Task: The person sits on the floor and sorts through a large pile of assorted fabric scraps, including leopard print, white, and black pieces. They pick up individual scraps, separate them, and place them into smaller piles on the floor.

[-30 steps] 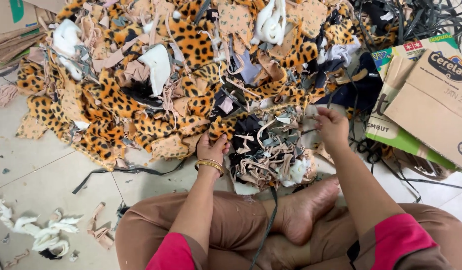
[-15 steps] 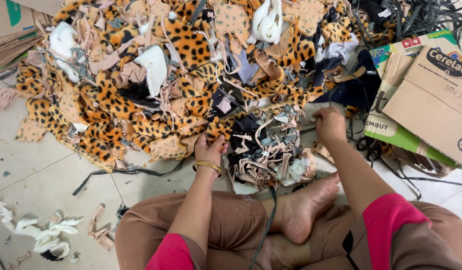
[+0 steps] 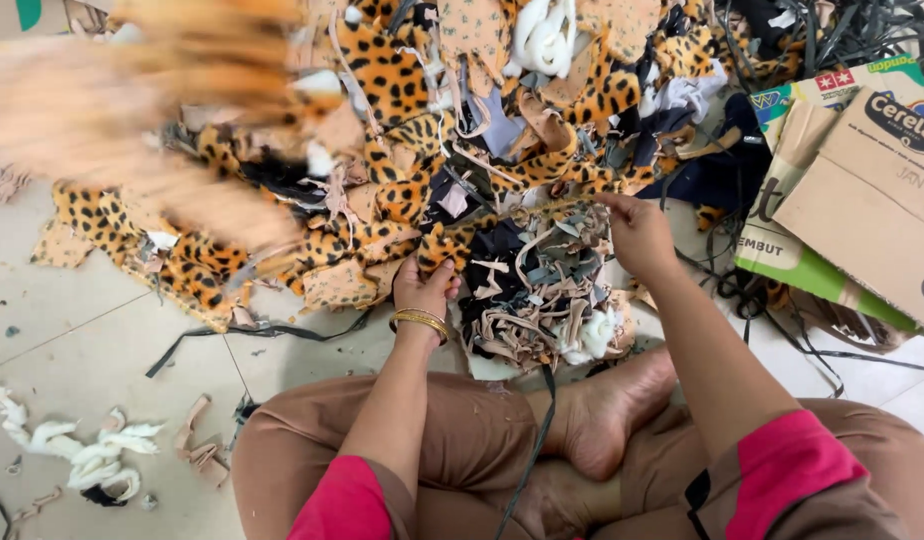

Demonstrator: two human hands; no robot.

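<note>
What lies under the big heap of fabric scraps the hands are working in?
At its edges the scrap heap rests on pale floor tiles. The left hand and right hand grip scraps at its near side. Whatever lies beneath the middle is covered.

Left hand (image 3: 423,288) fingers curled, right hand (image 3: 637,232) pinching, both arms outstretched

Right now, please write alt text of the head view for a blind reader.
A person sits cross-legged on a tiled floor, left hand and right hand in a pile of leopard-print fabric scraps. Cardboard boxes lie at right.
</note>
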